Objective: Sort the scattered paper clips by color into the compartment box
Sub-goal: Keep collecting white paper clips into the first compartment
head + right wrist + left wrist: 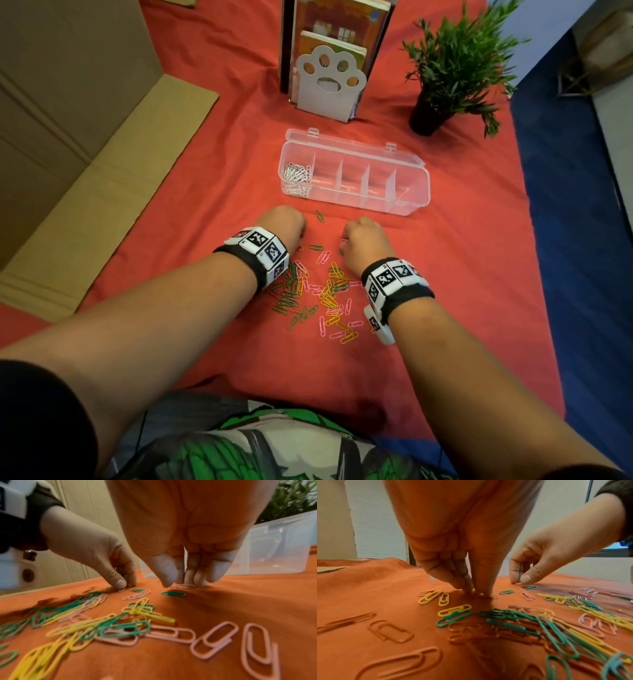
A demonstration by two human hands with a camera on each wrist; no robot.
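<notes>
Green, yellow and pink paper clips (318,298) lie scattered on the red cloth between my wrists. The clear compartment box (407,202) stands open beyond them, with white clips (296,173) in its leftmost compartment; the other compartments look empty. My left hand (474,592) points down, thumb and fingers pinching a pale clip (488,596) against the cloth. My right hand (180,584) does the same, fingertips closed on a pink clip (186,586) near the box's front wall. In the head view both hands (284,222) (363,236) hide their fingertips.
Behind the box stand a white paw-shaped bookend (329,82) with books and a potted plant (452,68). An open cardboard box (68,137) lies at the left. The red cloth (462,274) ends at the right over a blue surface (582,240).
</notes>
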